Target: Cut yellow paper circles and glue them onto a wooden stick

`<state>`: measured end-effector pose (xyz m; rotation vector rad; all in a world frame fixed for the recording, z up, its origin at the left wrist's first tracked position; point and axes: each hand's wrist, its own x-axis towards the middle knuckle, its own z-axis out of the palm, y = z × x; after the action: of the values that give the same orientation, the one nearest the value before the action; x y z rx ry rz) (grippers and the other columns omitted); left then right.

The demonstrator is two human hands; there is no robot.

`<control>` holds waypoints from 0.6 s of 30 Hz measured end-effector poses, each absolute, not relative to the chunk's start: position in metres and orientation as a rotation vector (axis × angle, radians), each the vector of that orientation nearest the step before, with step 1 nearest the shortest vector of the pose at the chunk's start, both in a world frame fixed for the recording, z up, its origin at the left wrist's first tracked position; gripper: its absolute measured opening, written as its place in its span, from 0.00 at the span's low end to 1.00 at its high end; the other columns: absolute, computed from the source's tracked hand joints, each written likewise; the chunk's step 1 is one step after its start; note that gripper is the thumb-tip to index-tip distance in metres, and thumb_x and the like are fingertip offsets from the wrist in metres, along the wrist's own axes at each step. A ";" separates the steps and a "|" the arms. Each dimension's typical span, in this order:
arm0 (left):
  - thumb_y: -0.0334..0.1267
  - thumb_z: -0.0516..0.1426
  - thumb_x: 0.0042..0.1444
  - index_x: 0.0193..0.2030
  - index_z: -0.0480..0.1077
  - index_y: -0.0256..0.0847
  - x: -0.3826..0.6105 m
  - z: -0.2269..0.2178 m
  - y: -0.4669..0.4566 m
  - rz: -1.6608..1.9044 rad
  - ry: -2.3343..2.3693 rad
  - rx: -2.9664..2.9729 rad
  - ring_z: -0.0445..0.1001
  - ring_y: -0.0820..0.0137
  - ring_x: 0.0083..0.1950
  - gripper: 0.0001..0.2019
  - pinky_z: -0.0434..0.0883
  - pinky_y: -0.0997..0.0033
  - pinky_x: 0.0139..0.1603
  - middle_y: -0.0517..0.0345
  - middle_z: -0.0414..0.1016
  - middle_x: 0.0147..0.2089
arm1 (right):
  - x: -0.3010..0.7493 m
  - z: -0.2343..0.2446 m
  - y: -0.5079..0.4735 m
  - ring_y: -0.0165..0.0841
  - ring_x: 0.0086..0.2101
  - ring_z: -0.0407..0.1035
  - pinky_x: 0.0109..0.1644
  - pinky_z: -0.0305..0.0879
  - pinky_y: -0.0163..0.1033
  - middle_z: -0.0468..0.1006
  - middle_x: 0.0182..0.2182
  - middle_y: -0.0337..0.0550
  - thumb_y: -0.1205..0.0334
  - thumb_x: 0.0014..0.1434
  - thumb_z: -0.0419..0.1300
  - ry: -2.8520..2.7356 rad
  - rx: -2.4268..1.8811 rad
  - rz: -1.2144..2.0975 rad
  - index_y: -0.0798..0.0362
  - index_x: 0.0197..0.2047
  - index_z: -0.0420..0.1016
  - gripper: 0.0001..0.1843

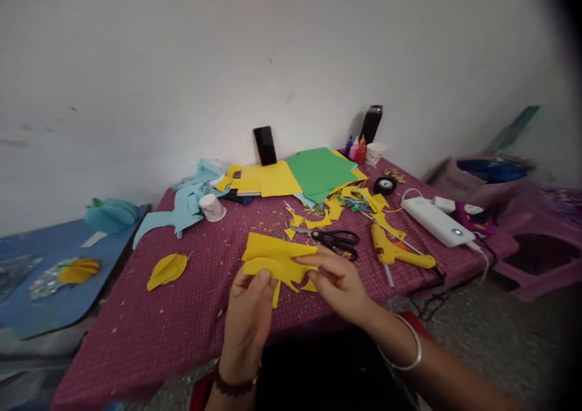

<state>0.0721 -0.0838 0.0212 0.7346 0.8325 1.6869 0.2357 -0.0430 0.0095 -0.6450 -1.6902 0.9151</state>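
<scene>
Over the front of the table I hold a sheet of yellow paper (277,247) in both hands. My left hand (249,305) pinches its lower left part, thumb on top, along with a rounded yellow piece (260,267) lying against the sheet. My right hand (339,280) grips the right edge between thumb and fingers. Just behind the sheet, black-handled scissors (334,238) lie on the tablecloth. Yellow scraps (309,285) are beneath and around my hands. A stack of rounded yellow cutouts (168,270) sits to the left.
A yellow glue gun (395,250) and a white power bank (436,220) with cables lie at right. Green sheets (321,171), a leaning phone (265,145) and a paper cup (211,207) stand farther back. Blue paper scraps (184,208) are at left. A pink stool (536,241) is beyond the table's right edge.
</scene>
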 end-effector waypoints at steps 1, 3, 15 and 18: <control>0.38 0.65 0.48 0.34 0.77 0.46 0.070 0.022 -0.086 1.695 0.852 0.729 0.78 0.71 0.36 0.05 0.74 0.70 0.40 0.60 0.80 0.34 | 0.234 0.010 -0.048 0.34 0.34 0.70 0.37 0.67 0.40 0.76 0.35 0.43 0.68 0.59 0.56 -1.626 -0.632 1.041 0.46 0.46 0.76 0.14; 0.37 0.66 0.47 0.34 0.77 0.44 0.063 0.024 -0.093 1.707 0.919 0.759 0.77 0.72 0.34 0.07 0.74 0.71 0.38 0.60 0.80 0.33 | 0.232 0.016 -0.055 0.32 0.34 0.70 0.37 0.67 0.38 0.75 0.36 0.41 0.64 0.60 0.58 -1.480 -0.562 1.294 0.44 0.51 0.72 0.15; 0.36 0.61 0.54 0.45 0.75 0.49 0.013 0.052 -0.125 1.804 1.490 1.387 0.70 0.63 0.55 0.12 0.68 0.57 0.55 0.57 0.69 0.59 | 0.201 0.044 -0.038 0.25 0.20 0.61 0.23 0.57 0.31 0.69 0.22 0.35 0.55 0.51 0.64 -1.484 -0.804 1.627 0.53 0.27 0.67 0.13; 0.30 0.61 0.51 0.36 0.76 0.49 0.008 0.047 -0.125 1.695 1.481 2.238 0.61 0.58 0.64 0.08 0.58 0.50 0.64 0.59 0.63 0.64 | 0.186 0.042 -0.028 0.24 0.18 0.60 0.20 0.55 0.30 0.70 0.21 0.34 0.56 0.51 0.64 -1.389 -0.822 1.712 0.53 0.27 0.67 0.11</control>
<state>0.0078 -0.1254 0.0466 2.2376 1.4807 1.6952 0.1858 -0.0276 0.0421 -0.8224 -1.3895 1.7116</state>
